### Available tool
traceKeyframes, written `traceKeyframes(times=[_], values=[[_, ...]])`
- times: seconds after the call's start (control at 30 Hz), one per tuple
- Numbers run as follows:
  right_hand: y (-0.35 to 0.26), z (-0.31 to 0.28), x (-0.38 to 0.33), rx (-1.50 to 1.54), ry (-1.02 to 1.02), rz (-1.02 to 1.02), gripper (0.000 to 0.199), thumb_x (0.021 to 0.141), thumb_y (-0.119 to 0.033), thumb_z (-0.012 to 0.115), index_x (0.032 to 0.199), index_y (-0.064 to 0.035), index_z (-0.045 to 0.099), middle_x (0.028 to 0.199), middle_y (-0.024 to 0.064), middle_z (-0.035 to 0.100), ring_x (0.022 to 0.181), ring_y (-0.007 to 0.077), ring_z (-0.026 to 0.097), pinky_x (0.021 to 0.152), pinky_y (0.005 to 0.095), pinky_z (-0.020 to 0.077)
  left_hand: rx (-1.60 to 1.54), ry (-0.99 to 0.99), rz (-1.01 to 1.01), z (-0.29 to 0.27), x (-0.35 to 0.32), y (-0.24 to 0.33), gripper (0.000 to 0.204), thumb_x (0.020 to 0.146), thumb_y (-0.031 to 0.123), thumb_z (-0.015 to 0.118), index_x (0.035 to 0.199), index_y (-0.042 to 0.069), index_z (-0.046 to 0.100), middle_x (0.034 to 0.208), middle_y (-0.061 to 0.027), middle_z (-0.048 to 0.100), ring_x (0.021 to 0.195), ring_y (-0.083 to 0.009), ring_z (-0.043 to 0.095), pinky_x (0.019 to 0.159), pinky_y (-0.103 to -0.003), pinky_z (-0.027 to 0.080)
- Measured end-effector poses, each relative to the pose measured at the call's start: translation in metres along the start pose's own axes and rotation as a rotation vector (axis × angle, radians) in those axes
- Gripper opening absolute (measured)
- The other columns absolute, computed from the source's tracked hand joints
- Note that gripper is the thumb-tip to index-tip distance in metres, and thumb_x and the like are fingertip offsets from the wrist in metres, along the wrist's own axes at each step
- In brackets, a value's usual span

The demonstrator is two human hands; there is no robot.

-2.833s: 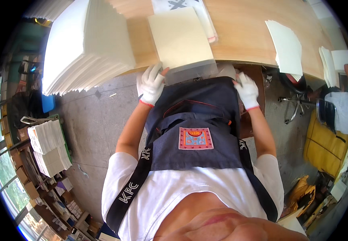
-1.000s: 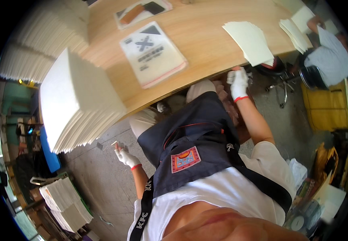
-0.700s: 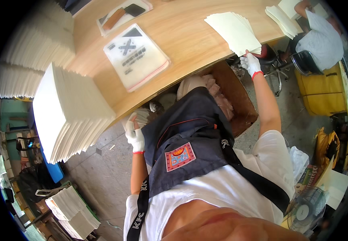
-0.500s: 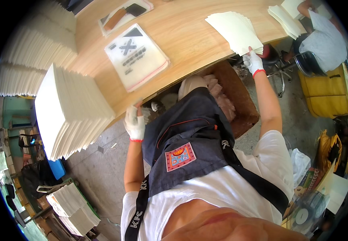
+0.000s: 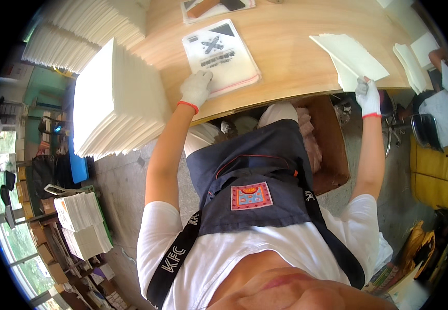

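Observation:
My left hand, in a white glove with a red cuff, is at the near left corner of a stack of clear printed plastic bags. Its fingers are bent together on the bag edge; the fingertips are partly hidden. At the table's front right, my right hand, gloved alike, pinches the near edge of white sheets. The top sheet is raised and angled across the others, which lie fanned beneath it.
A tall stack of white sheets stands at the table's left edge, with more stacks behind. Under the wooden table is an open brown box. To the right, a co-worker sits near another sheet pile.
My left hand has moved up from beside the table's edge onto the bag stack. My right hand keeps hold of the sheets, and the top one has turned and lifted. The view has shifted.

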State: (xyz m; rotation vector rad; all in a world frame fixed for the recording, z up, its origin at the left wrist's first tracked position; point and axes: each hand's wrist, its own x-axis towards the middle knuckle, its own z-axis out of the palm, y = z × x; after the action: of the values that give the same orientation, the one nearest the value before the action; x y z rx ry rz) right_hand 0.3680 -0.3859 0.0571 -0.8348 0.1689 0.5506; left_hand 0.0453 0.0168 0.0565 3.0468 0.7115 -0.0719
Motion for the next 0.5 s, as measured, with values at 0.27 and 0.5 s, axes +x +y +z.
traceKeyframes(times=[0.27,0.5], values=[[0.099,0.026,-0.11,-0.169,-0.338,0.294,0.04,0.079,-0.007,0.057,0.116,0.0016,0.048,0.103,0.0126,0.06,0.086,0.0192,0.063,0.066,0.0274,0.0563,-0.26,0.092,-0.129,0.016,0.0,-0.013,0.027,0.076,0.007,0.048,0.099,0.019,0.057,0.1,-0.0019,0.059,0.093,-0.0234,0.056,0.073,-0.038,0.047],[0.163,0.019,-0.143,-0.065,-0.288,0.41,0.028,0.083,-0.008,0.054,0.11,-0.0029,0.052,0.092,0.0079,0.062,0.061,0.0132,0.061,0.043,0.0215,0.0474,-0.246,0.393,-0.024,0.032,-0.007,-0.016,0.022,0.076,0.008,0.048,0.093,0.017,0.059,0.096,-0.0019,0.06,0.086,-0.024,0.058,0.069,-0.038,0.047]])
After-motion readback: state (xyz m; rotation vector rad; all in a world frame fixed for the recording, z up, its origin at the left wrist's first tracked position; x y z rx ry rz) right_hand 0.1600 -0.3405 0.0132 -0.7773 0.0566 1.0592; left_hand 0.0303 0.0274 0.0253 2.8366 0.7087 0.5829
